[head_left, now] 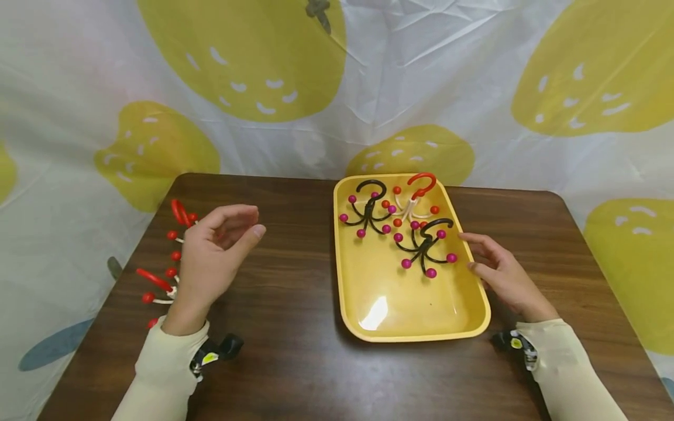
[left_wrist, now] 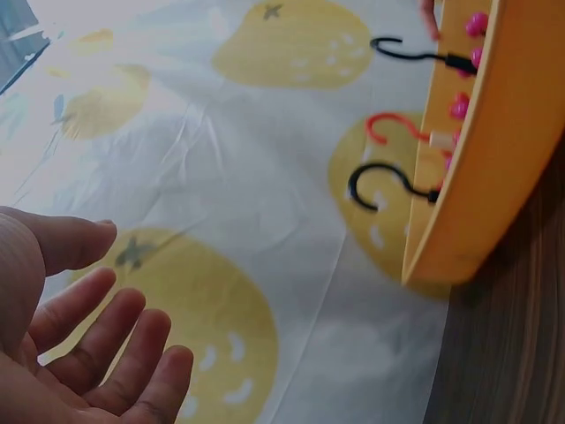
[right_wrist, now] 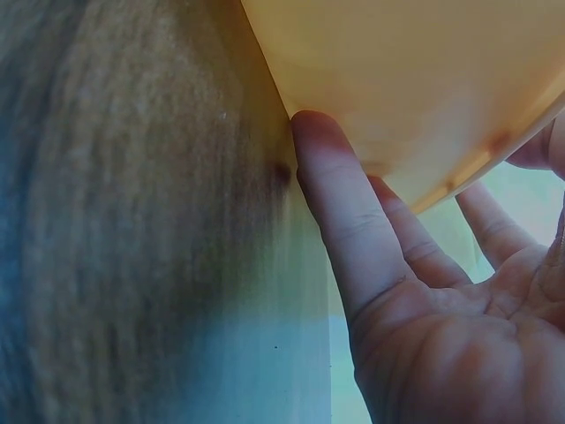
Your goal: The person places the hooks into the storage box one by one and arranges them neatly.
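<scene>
1. The right hand (head_left: 508, 283) reaches the yellow tray (head_left: 400, 307) from outside, fingers extended, fingertips touching its right wall; I'd say it steadies the tray rather than gripping it hard.
2. The left hand (head_left: 207, 257) hangs in the air left of the tray, thumb parted from the fingers, pinching nothing.
3. In the tray's far half stand a left black piece (head_left: 368, 213), a right black piece (head_left: 425, 244) and a red-and-white piece (head_left: 411, 206), their ball-tipped legs splayed, presumably for balance.
4. Their long axes run upward from legs to hook, the hooks rising past the rim. The right black one's tip curls rightward, the other two leftward.
5. The tray's own long axis runs away from the person, towards the patterned curtain (head_left: 316, 149).
6. At the left of the table (head_left: 295, 362), two red-hooked pieces (head_left: 171, 291) are partly hidden behind the left hand; I cannot tell their full lean.
</scene>
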`<state>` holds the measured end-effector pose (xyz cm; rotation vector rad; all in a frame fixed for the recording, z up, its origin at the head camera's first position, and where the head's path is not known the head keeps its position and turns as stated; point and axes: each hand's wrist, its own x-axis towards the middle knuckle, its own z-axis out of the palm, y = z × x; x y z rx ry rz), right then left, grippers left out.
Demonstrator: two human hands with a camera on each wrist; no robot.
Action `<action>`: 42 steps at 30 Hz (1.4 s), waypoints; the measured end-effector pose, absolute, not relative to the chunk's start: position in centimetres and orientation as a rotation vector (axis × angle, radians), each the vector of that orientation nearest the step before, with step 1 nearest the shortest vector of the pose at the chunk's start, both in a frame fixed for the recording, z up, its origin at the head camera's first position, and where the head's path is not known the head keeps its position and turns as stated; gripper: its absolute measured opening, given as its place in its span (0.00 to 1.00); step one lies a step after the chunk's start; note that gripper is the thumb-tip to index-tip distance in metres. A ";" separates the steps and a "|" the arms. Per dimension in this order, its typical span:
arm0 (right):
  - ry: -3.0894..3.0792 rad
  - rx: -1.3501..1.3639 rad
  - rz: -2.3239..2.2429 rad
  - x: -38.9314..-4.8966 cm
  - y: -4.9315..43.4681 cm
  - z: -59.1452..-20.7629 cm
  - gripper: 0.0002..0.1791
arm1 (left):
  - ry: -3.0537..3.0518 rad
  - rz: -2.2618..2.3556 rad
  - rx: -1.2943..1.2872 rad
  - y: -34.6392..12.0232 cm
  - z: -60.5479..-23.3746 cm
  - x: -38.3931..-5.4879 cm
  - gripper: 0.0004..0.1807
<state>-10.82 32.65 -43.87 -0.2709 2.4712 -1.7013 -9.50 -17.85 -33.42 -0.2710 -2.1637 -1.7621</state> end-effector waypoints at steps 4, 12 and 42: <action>2.471 -0.267 -1.694 -10.7 32.7 -43.9 0.30 | -2.154 -1.708 -0.198 -19.8 -33.2 -8.7 0.15; 2.480 -0.267 -1.688 -10.7 32.7 -43.8 0.30 | -2.156 -1.665 -0.102 -23.2 -33.6 -7.6 0.15; 2.471 -0.264 -1.681 -10.8 32.6 -43.7 0.30 | -2.123 -1.663 0.276 -31.5 -38.3 -5.6 0.16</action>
